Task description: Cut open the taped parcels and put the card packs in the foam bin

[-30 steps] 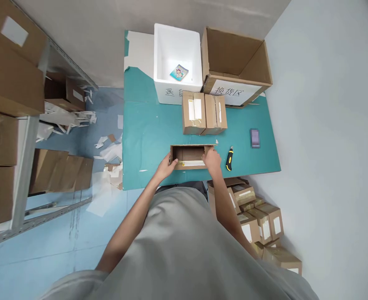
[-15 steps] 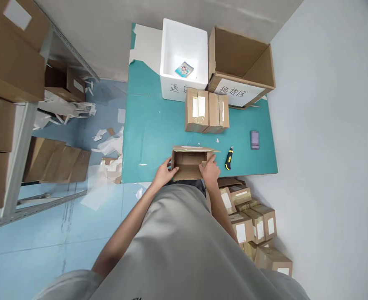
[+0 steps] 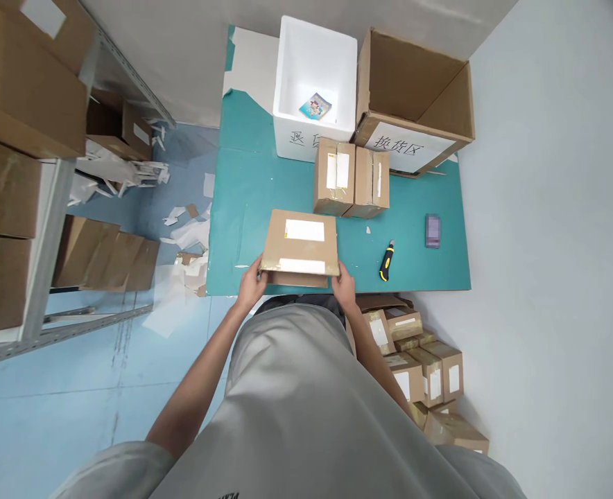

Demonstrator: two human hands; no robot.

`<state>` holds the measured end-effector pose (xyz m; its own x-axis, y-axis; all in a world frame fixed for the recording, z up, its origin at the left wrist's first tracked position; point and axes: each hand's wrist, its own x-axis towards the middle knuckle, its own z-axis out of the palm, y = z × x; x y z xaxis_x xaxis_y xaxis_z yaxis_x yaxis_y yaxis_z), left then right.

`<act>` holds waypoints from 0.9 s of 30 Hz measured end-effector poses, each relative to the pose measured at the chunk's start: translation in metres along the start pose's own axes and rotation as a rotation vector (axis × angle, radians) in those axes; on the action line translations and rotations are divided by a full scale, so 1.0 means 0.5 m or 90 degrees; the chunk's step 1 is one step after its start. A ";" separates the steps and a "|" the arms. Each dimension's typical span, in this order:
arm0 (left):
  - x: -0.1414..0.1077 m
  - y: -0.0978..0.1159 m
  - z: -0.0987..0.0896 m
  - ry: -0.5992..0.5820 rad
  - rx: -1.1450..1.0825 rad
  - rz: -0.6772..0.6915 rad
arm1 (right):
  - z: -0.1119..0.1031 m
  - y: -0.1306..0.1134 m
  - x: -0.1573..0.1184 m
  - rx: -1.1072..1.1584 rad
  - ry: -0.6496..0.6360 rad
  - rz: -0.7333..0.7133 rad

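Observation:
A brown cardboard box (image 3: 275, 244) with white labels lies at the front edge of the green table, between my two hands. My left hand (image 3: 251, 283) grips its near left corner, fingers closed on the cardboard. At the near right corner, my right hand (image 3: 344, 285) is closed on it too. The labelled flap covers most of the top, and a narrow gap shows below its near edge; the inside is hidden. To the right of my right hand lies a black and yellow utility knife (image 3: 386, 261).
Two small taped boxes (image 3: 333, 199) stand before a white foam bin (image 3: 314, 142) holding a colourful packet (image 3: 315, 107). Beside it is a large open carton (image 3: 415, 114). A phone-like object (image 3: 433, 231) lies right. Stacked boxes (image 3: 444, 360) and shelving (image 3: 51, 242) flank the table.
The box was open toward me; now its labelled flap lies over the opening. Both hands have shifted to its near corners, the left one farther left. The view has moved slightly.

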<state>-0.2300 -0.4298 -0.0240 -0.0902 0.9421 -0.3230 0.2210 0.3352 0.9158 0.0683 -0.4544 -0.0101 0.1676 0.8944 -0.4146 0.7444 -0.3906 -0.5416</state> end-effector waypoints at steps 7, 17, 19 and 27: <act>-0.017 -0.075 -0.039 0.237 -0.106 -0.268 | 0.026 0.044 0.000 0.049 -0.140 -0.036; 0.004 0.003 0.010 -0.021 -0.403 -0.358 | -0.046 -0.058 0.220 0.081 -0.036 -0.126; 0.047 0.013 0.002 0.018 -0.340 -0.317 | -0.027 -0.070 0.201 0.028 -0.038 -0.109; 0.195 -0.004 -0.093 0.011 -0.039 -0.189 | 0.112 -0.029 0.042 0.267 -0.149 -0.016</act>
<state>-0.2844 -0.3394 -0.0463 -0.1586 0.8028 -0.5748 0.1232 0.5937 0.7952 0.0249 -0.4420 -0.0519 -0.0325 0.8503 -0.5252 0.4135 -0.4670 -0.7816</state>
